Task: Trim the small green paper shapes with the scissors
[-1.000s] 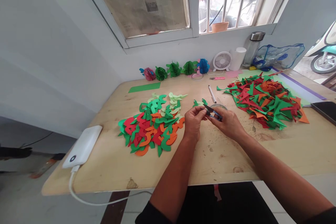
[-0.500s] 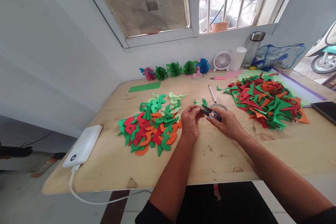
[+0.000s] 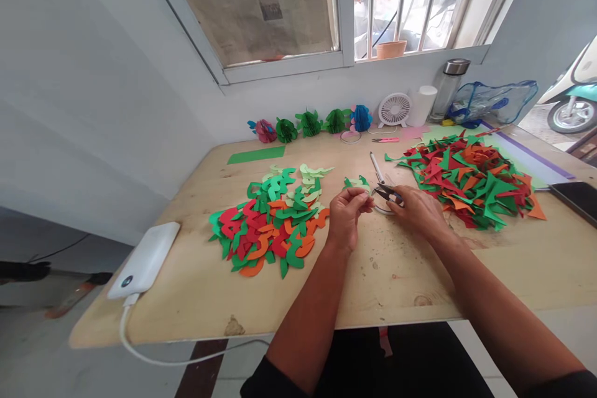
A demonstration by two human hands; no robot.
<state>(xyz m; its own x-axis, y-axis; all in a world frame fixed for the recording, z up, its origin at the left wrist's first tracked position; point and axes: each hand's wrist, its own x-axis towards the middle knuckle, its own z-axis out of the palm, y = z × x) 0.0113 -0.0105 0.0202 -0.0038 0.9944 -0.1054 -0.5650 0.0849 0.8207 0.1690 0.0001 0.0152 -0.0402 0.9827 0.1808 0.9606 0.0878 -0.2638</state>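
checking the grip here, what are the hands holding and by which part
The right hand holds small scissors by the handle end, blades pointing away. The left hand pinches a small paper piece at its near edge.

The snips (image 3: 388,193) vanish under the right hand (image 3: 418,211) — the phone (image 3: 578,199) is cut by the right edge.

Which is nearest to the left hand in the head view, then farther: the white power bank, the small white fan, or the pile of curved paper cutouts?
From the left hand:
1. Pile of curved paper cutouts, just to its left.
2. Small white fan, at the table's far edge by the wall.
3. White power bank, at the table's near left corner.
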